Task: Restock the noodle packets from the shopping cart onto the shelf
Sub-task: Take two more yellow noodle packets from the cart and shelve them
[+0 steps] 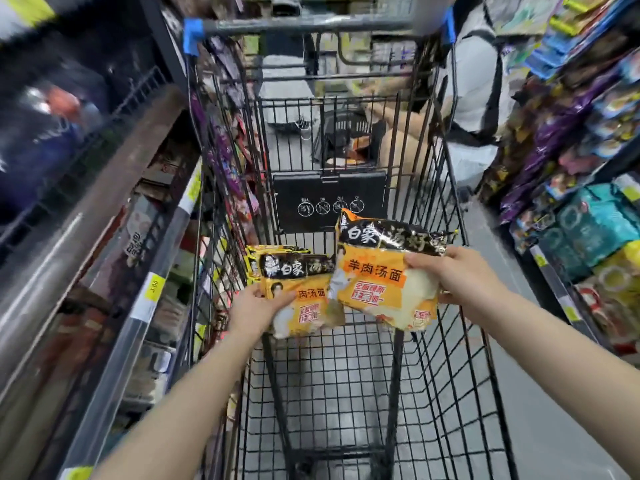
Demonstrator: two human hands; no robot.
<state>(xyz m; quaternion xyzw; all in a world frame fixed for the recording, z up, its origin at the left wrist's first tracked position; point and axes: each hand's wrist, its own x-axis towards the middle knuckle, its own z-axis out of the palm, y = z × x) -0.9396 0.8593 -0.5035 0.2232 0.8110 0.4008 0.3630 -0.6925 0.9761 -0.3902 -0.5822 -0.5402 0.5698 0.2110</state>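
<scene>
Our left hand (254, 308) gripped a small stack of packets (298, 292), fingers curled round its left edge; our right hand (453, 277) pinched one packet (377, 278) by its right edge. Both were held above the cart (346, 393), beside the shelf (145, 258) on our left.

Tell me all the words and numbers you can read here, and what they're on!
"白家" and "羊肉汤面": right packet, held by the right hand.
"白家" and "肉汤面": left packet, held by the left hand; the first character is covered.
"3.00": yellow price tag on the left shelf edge.
Cart flap: warning icons, captions too small.
Other shelf packs: blurred.
</scene>
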